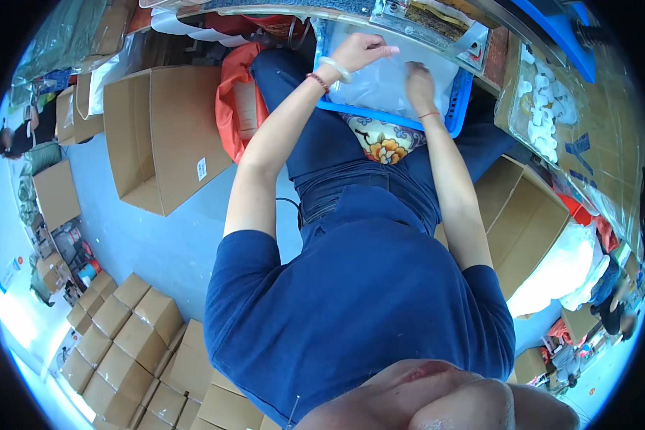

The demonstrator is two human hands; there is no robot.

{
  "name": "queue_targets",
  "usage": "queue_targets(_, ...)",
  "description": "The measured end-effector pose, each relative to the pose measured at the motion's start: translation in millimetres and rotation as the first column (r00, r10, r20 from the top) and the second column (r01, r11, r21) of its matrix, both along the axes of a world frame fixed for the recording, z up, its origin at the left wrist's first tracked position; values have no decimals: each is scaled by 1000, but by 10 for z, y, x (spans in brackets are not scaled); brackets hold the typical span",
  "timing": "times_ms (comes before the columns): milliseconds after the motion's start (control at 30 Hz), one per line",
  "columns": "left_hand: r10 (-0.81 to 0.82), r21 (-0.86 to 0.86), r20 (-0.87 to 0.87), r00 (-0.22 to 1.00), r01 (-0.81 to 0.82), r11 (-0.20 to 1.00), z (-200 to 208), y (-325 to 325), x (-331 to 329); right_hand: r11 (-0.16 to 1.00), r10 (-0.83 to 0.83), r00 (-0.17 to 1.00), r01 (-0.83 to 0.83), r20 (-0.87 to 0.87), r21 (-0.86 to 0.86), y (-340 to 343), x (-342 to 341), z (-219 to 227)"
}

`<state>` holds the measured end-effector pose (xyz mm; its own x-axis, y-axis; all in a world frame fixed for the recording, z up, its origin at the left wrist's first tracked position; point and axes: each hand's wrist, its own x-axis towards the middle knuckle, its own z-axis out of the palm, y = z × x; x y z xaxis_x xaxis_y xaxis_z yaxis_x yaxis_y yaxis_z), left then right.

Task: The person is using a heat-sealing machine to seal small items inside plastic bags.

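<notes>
A blue plastic basket (393,113) rests on my lap, filled with thin translucent plastic bags (380,87). My left hand (360,54) hovers over the basket's far left part, its fingers curled in and the thumb reaching right. Whatever it may hold is hidden. Lower over the bags, toward the right side, is my right hand (420,82); its fingers are blurred and partly hidden, so their grip is unclear. A pale bangle (337,69) and a red bead bracelet (318,82) circle my left wrist.
At the far edge stands a workbench with a metal fixture (437,29). Small white parts (545,107) lie on the right table. Open cartons (172,136) flank me, with a red bag (240,100) on the left. Stacked cartons (129,344) stand lower left. Other people appear at both sides.
</notes>
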<state>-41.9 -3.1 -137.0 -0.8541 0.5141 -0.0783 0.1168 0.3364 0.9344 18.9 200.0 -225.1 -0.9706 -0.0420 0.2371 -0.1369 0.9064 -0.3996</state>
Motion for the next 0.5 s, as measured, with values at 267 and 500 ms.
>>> queue_targets(267, -31, -372, -867, 497, -604, 704, -2, -1033, 178, 847, -114, 990, 140, 82, -512, 247, 686, 815)
queue_targets(500, 412, 563, 487, 770, -638, 526, 147, -721, 401, 590, -146, 975, 224, 170, -776, 136, 1085, 1518)
